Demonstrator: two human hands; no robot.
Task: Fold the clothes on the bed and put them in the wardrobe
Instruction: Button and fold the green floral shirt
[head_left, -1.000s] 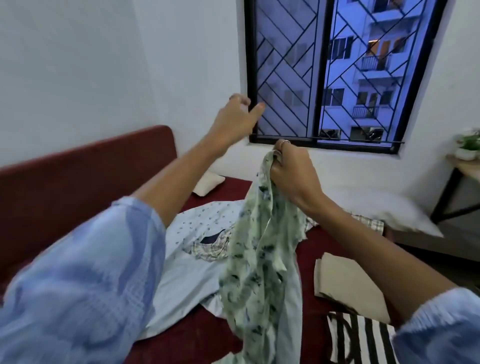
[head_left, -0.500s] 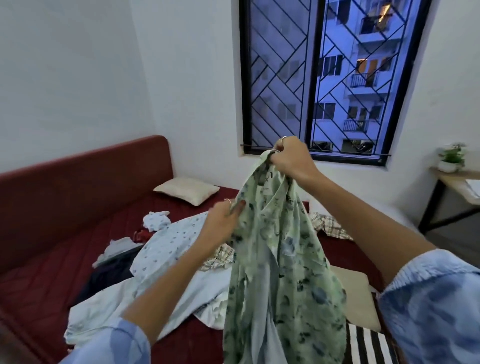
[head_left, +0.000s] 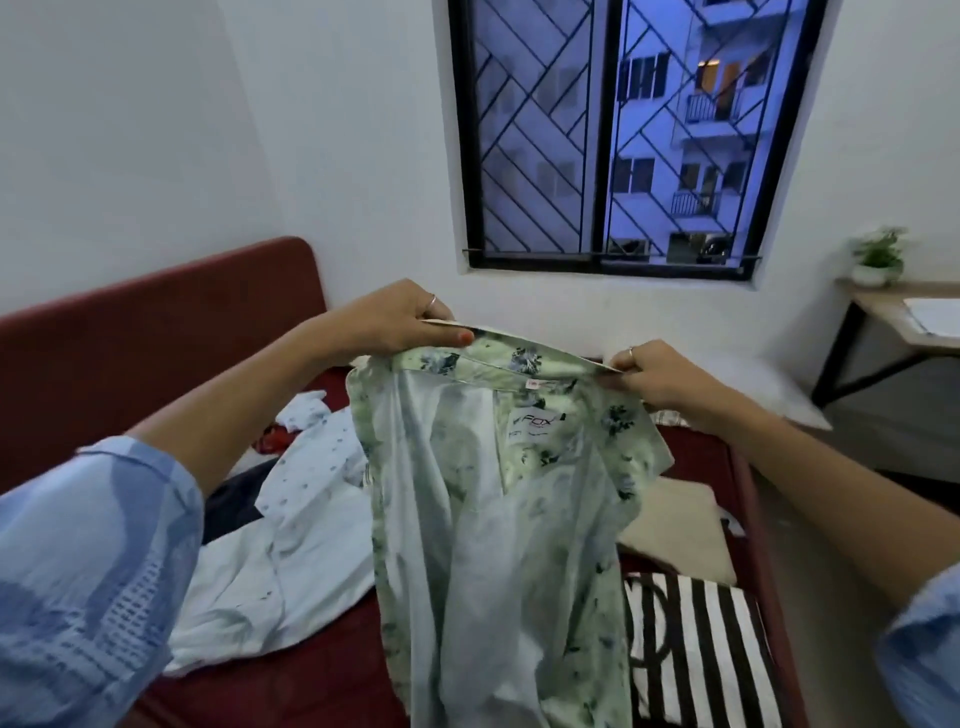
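Observation:
A pale green floral shirt (head_left: 493, 519) hangs in front of me above the red bed (head_left: 311, 680), its inside and neck label facing me. My left hand (head_left: 395, 325) pinches the left end of the collar. My right hand (head_left: 654, 376) pinches the right end, so the collar is stretched flat between them. On the bed to the left lie a white dotted shirt (head_left: 317, 467), a plain white garment (head_left: 260, 587) and a dark one (head_left: 228, 504). A black-and-white striped garment (head_left: 696, 649) and a beige folded piece (head_left: 680, 530) lie to the right.
A red headboard (head_left: 156, 332) runs along the left wall. A barred window (head_left: 608, 135) is straight ahead. A small desk (head_left: 893, 317) with a potted plant (head_left: 878, 257) stands at the right. A white pillow (head_left: 779, 400) lies beyond my right hand. No wardrobe is in view.
My left hand came down from the air, touched the shirt's side, then took the collar's left end. Both hands have spread the collar wide and lowered it.

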